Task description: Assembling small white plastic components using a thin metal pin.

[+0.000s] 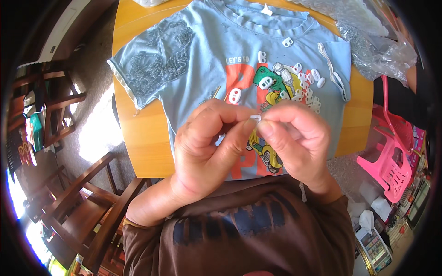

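My left hand (202, 142) and my right hand (294, 138) meet over the front of a light blue T-shirt (198, 101). Thumb and forefinger of each are pinched on one small white plastic piece (256, 117), mostly hidden by the fingertips. A thin gold-coloured tip (217, 91) sticks out beyond my left hand; its kind is unclear. Past my hands, a white two-holed plastic piece (235, 95) lies on the shirt's print, another (266, 83) to its right. Several smaller white pieces (304, 85) lie scattered further right. On the left sleeve spreads a pile of tiny grey coil-like parts (159, 60).
The shirt covers much of a yellow wooden table (138, 152). Clear plastic bags (368, 46) lie at the far right corner. A pink plastic chair (389, 161) stands to the right, dark wooden chairs (87, 211) to the left.
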`<action>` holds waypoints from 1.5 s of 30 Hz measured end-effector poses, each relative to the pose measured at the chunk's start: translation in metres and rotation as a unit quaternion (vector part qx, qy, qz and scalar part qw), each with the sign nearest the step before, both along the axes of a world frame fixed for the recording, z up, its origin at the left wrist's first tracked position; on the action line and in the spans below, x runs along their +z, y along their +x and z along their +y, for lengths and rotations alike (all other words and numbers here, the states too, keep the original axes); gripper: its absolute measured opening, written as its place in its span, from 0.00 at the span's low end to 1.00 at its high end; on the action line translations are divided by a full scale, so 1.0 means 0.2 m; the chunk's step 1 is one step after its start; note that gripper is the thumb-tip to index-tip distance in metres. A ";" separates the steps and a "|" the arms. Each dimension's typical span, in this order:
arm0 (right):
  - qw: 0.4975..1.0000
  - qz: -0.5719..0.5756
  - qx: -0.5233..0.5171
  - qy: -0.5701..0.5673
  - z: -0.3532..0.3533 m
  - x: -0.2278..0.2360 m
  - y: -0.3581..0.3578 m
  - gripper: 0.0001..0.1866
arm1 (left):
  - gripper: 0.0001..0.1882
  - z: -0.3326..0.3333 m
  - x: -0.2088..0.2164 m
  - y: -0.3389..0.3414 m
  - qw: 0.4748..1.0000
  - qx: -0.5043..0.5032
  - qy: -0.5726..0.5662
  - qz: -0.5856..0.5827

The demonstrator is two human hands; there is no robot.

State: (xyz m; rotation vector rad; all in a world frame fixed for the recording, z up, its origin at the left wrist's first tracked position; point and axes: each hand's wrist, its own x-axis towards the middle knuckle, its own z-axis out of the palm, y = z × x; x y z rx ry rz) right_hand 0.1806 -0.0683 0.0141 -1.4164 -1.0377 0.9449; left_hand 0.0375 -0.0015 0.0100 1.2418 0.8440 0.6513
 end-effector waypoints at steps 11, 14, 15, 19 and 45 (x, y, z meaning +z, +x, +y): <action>0.995 0.082 0.045 -0.038 0.03 -0.03 -0.07 0.03 | 0.06 -0.02 -0.04 -0.13 0.999 -0.006 -0.033 -0.030; 0.995 -0.036 0.097 0.015 0.07 -0.03 -0.07 0.06 | 0.06 -0.02 -0.03 -0.18 0.993 0.013 -0.072 -0.089; 0.993 -0.062 0.102 0.023 0.08 -0.02 -0.07 0.08 | 0.06 -0.01 -0.03 -0.20 0.992 0.026 -0.080 -0.093; 0.982 -0.142 0.119 -0.031 0.07 -0.01 0.00 0.12 | 0.05 -0.01 -0.04 -0.28 0.983 0.097 -0.112 -0.110; 0.871 -0.410 0.245 0.115 0.10 -0.10 -0.12 0.09 | 0.06 0.01 -0.09 -0.36 0.973 0.160 -0.125 -0.112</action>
